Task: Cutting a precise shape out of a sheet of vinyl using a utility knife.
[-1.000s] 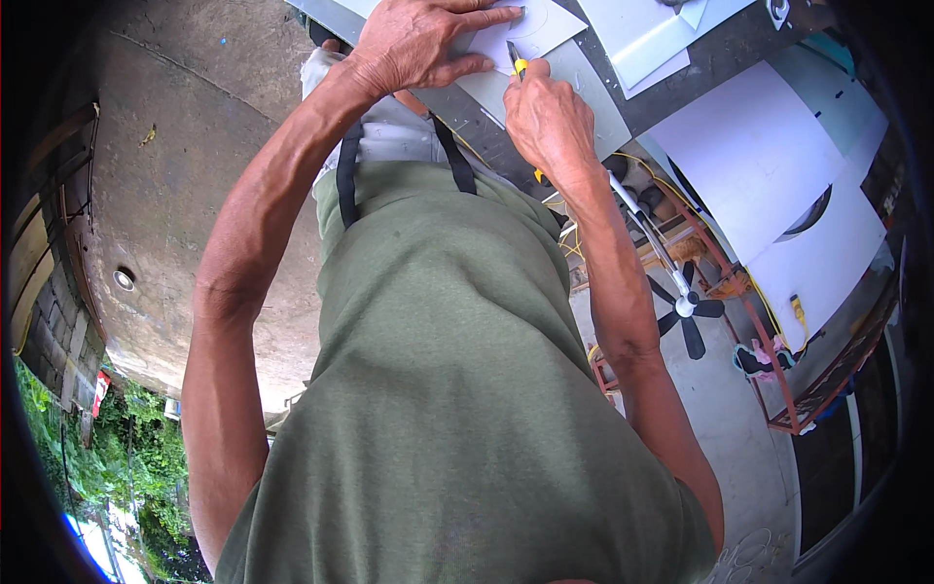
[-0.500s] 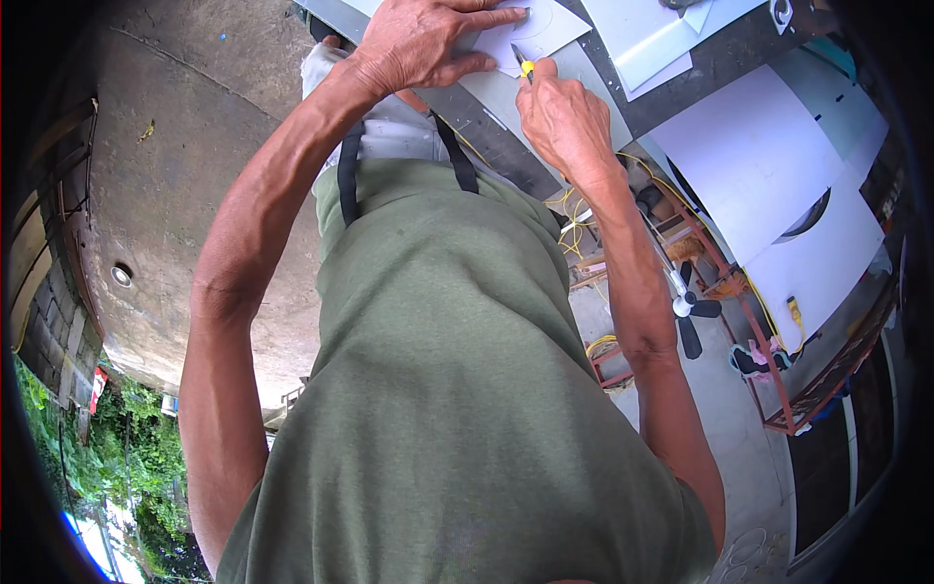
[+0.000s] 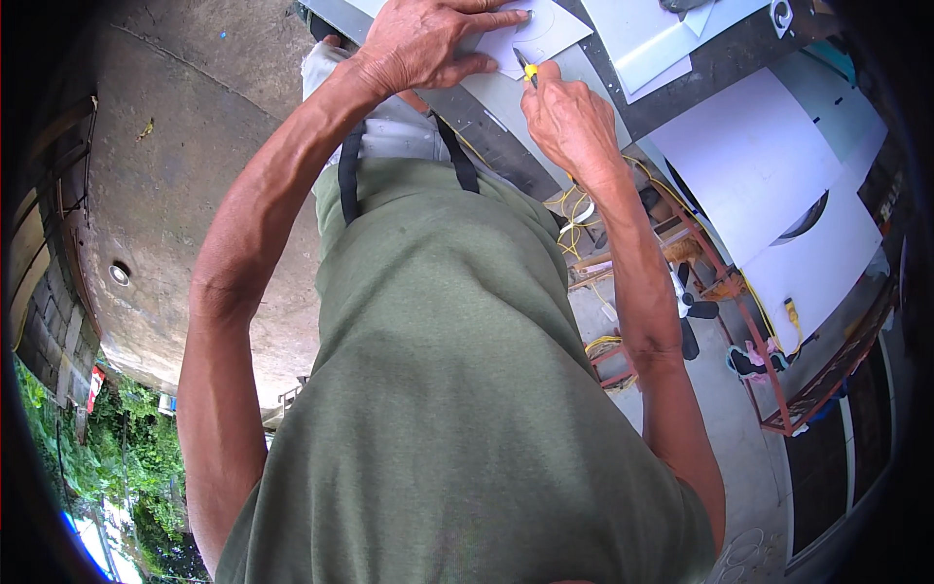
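- Left: the left hand (image 3: 418, 44) lies palm down, fingers spread and reaching right over the white sheet (image 3: 572, 31). Thumb and forefinger stand well apart, with a bare strip of sheet between their tips. It grips nothing; it rests on the sheet. The farthest fingertips run near the upper edge of view and are partly lost.
- Centre: the cutter knife (image 3: 529, 72), yellow and black, has its blade over the white sheet, just right of the left thumb and below the left forefinger. Its long axis slants from the right hand up and leftward, away from the body. Whether the tip presses into the sheet cannot be told.
- Centre: a faint curved line (image 3: 551, 21) shows on the sheet, ahead of and slightly right of the blade tip. The right hand is the nearer to the knife; the left is the nearer to the blade's left side.
- Right of centre: the right hand (image 3: 572, 117) is closed round the knife handle, knuckles up, below and right of the blade.
- Right: a light grey panel (image 3: 592, 86) lies beneath the white sheet on the dark desk (image 3: 652, 117); further white sheets (image 3: 632, 49) lie beyond.
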The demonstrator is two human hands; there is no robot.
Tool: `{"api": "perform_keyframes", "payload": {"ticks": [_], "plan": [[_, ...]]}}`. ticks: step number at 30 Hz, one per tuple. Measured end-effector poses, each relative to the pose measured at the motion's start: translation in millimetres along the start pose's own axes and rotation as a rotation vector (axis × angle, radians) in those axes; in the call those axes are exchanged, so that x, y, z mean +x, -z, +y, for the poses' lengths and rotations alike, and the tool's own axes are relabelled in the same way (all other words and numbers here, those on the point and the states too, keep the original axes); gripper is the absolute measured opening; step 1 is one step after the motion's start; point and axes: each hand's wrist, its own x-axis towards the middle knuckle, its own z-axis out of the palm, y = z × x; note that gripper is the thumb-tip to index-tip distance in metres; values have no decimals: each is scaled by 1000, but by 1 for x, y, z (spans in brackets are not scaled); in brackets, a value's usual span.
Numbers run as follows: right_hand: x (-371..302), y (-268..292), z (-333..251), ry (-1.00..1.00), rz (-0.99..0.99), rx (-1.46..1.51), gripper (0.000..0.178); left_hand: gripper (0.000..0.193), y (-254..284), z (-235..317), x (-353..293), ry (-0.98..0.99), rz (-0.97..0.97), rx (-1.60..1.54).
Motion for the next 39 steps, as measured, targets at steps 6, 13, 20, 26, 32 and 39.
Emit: {"api": "perform_keyframes", "payload": {"ticks": [6,13,20,26,32,39], "plan": [[1,4,4,16,-24,-18,29,74,1,0,0,1,0,-14],[2,10,7,36,-69,-57,29,73,3,2,1,26,-45,-22],[3,16,7,40,-109,-73,32,71,2,1,2,18,-24,-36],[4,13,-3,-60,-71,53,38,73,7,3,5,-3,-60,41],[8,4,-10,-218,-124,354,42,77,-1,10,3,6,6,-1],[8,-9,-14,-267,-79,245,41,80,-10,15,0,63,78,-47]]}}
